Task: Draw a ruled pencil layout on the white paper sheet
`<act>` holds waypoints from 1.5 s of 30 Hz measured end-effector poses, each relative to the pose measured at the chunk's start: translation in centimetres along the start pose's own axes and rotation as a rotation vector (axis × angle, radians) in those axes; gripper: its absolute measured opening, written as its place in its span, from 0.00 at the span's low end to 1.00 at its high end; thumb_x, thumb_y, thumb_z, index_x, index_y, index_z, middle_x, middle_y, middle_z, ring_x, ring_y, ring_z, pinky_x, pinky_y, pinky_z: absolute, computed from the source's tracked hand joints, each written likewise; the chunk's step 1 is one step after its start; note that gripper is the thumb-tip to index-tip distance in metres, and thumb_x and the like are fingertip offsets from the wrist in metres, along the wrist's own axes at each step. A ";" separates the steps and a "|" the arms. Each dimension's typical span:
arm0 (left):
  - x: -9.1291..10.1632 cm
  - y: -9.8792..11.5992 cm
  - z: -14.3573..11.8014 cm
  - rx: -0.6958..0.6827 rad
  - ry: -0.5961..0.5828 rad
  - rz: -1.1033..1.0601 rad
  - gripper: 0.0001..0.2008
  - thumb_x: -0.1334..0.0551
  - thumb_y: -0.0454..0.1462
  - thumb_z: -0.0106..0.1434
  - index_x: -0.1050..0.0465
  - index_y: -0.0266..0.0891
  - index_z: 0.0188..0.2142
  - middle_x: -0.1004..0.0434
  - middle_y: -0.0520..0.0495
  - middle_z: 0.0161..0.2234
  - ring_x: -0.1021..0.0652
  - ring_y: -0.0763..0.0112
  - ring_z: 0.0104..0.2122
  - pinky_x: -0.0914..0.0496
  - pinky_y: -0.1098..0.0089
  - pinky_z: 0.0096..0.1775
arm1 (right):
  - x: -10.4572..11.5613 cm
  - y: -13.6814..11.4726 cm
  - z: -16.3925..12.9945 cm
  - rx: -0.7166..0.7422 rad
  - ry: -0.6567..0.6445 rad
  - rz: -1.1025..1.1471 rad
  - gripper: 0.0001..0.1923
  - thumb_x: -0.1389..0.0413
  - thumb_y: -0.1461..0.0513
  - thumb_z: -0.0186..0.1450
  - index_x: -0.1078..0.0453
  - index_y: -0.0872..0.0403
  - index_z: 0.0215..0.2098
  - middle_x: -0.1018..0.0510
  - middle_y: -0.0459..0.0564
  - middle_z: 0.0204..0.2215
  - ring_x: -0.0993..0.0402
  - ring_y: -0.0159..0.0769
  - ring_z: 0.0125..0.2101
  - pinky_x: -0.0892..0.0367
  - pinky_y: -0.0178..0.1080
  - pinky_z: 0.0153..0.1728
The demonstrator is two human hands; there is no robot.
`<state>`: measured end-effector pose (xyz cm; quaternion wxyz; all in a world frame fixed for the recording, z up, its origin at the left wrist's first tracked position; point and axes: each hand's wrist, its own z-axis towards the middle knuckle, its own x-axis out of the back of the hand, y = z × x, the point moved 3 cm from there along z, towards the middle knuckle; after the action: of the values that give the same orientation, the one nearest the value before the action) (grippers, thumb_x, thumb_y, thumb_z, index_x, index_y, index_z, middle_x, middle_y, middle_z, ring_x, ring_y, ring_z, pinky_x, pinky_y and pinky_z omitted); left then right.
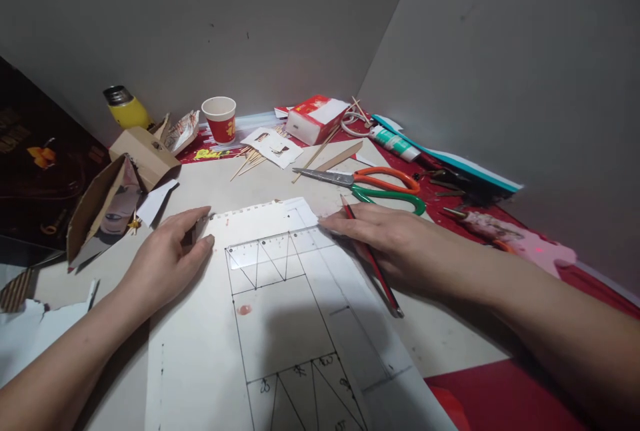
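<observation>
A sheet of drawing paper [200, 351] with a torn top edge lies in front of me, bearing ruled lines, zigzags and small handwritten marks. Across the upper part of the drawing rests a clear ruler [275, 246]. My left hand [167, 258] touches the sheet's upper left side, thumb and forefinger apart, with nothing in it. At the upper right, my right hand [383, 234] has its fingertips by the ruler's right end. A red and black pencil [371, 260] is held slantwise in that hand, one end pointing away from me.
Just beyond my right hand lie scissors [360, 181] with orange and green handles. Further back stand a paper cup [221, 121], a red and white box [317, 118] and wooden sticks [245, 163]. Cardboard pieces [145, 154] are at left; a pink glue gun [520, 234] is at right.
</observation>
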<state>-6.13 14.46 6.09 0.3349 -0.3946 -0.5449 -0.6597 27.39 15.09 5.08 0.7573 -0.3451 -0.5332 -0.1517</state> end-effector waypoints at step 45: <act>-1.6 0.1 0.1 -0.069 -0.043 -0.052 0.30 0.40 0.54 0.65 0.30 0.39 0.59 0.27 0.38 0.55 0.30 0.48 0.56 0.33 0.47 0.55 | -0.3 -0.7 0.5 0.051 -0.066 -0.075 0.24 0.51 0.70 0.69 0.32 0.53 0.61 0.22 0.59 0.47 0.24 0.44 0.45 0.26 0.44 0.45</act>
<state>-5.27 14.53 4.76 0.2921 -0.4058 -0.5388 -0.6780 26.47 14.85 5.14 0.7416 -0.3104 -0.5741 -0.1550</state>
